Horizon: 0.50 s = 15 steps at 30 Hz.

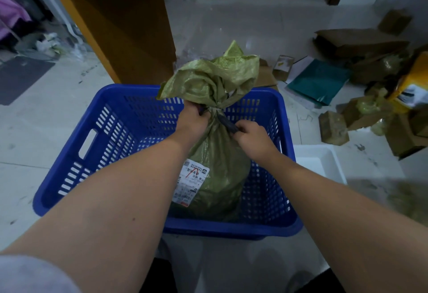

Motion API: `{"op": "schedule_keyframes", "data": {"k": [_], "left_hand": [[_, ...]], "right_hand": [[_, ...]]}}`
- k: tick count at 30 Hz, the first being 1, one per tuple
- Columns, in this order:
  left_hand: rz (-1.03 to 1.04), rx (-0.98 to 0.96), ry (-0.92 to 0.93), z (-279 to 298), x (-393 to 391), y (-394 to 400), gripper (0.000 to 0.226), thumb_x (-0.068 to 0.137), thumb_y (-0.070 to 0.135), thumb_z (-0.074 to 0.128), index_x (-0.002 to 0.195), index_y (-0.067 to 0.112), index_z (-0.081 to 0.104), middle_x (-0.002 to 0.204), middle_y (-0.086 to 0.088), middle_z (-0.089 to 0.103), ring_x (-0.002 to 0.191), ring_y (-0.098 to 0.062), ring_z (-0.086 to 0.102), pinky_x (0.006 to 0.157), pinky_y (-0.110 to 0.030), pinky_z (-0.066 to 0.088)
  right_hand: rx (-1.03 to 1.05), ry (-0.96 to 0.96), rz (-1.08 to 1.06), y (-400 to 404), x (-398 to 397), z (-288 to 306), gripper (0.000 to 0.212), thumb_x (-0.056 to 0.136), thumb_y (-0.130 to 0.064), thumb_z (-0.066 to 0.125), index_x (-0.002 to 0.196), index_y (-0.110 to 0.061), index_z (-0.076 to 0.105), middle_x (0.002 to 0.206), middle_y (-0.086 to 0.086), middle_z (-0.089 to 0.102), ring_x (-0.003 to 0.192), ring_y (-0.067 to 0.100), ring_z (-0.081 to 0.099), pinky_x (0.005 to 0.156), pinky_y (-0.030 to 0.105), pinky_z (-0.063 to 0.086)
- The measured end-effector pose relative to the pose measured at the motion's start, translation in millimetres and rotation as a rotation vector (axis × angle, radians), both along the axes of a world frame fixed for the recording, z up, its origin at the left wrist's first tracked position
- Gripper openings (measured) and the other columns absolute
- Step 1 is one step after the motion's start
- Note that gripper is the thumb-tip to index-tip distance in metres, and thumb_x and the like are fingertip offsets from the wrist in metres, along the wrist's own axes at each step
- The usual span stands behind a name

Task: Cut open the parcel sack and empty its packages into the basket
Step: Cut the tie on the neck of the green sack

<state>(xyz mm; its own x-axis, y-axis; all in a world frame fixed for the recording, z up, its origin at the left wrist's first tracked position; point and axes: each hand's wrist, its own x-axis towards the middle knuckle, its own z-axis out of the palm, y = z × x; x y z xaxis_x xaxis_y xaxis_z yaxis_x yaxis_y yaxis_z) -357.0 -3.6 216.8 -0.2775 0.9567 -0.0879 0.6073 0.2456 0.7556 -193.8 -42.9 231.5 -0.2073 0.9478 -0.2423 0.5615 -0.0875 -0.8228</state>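
Note:
A green woven parcel sack [220,172] stands upright inside the blue slotted plastic basket [76,172] on the floor. Its neck is tied shut, with the loose top flaring above. A white shipping label [191,182] is stuck on its near side. My left hand [193,120] grips the sack's neck at the tie. My right hand [251,136] is closed on a dark tool [225,122] whose tip touches the tie; I cannot tell what kind of blade it has.
An orange-edged wooden counter [120,28] rises behind the basket. Torn cardboard boxes [361,42], a teal mailer [319,79] and other packaging litter the floor at the right. A white tray [322,160] sits beside the basket's right wall. A dark mat [20,79] lies far left.

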Motion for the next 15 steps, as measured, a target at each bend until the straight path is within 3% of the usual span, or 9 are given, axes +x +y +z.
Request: {"op": "schedule_keyframes", "data": {"k": [3, 7, 11, 13, 15], "left_hand": [[0.075, -0.068, -0.033, 4, -1, -1, 0.050, 0.094, 0.018, 0.060, 0.138, 0.006, 0.043, 0.130, -0.017, 0.060, 0.121, -0.035, 0.055, 0.092, -0.033, 0.043], [0.096, -0.192, -0.045, 8, -6, -5, 0.037, 0.097, 0.026, 0.053, 0.120, -0.001, 0.063, 0.120, -0.022, 0.064, 0.114, -0.037, 0.059, 0.086, -0.031, 0.045], [0.157, -0.236, -0.304, 11, -11, -11, 0.034, 0.092, 0.017, 0.052, 0.116, -0.004, 0.065, 0.115, -0.023, 0.065, 0.109, -0.037, 0.063, 0.094, -0.040, 0.052], [0.200, -0.293, -0.428, 14, -13, -13, 0.037, 0.093, 0.015, 0.051, 0.124, -0.004, 0.060, 0.118, -0.022, 0.064, 0.109, -0.037, 0.063, 0.084, -0.034, 0.052], [0.229, -0.339, -0.506, 17, -16, -15, 0.039, 0.093, 0.014, 0.053, 0.128, -0.003, 0.058, 0.120, -0.023, 0.064, 0.107, -0.038, 0.064, 0.077, -0.034, 0.051]], "right_hand": [[0.016, 0.005, -0.003, 2, -2, 2, 0.020, 0.092, -0.008, 0.049, 0.075, -0.015, 0.057, 0.067, 0.001, 0.052, 0.061, 0.013, 0.047, 0.053, 0.029, 0.031], [-0.008, 0.045, 0.004, 5, -14, 7, 0.028, 0.084, 0.003, 0.049, 0.069, -0.019, 0.058, 0.066, 0.000, 0.053, 0.061, 0.013, 0.048, 0.054, 0.028, 0.033], [-0.062, 0.076, 0.031, 7, -24, 7, 0.030, 0.083, 0.008, 0.047, 0.087, -0.017, 0.063, 0.077, 0.005, 0.063, 0.066, 0.016, 0.055, 0.061, 0.029, 0.044], [-0.077, 0.071, 0.043, 6, -28, 5, 0.030, 0.086, 0.008, 0.045, 0.093, -0.017, 0.061, 0.082, 0.007, 0.066, 0.067, 0.017, 0.059, 0.068, 0.034, 0.050], [-0.093, 0.081, 0.044, 5, -33, 5, 0.029, 0.090, 0.008, 0.042, 0.099, -0.014, 0.058, 0.080, 0.006, 0.066, 0.064, 0.015, 0.060, 0.063, 0.028, 0.050]]}}
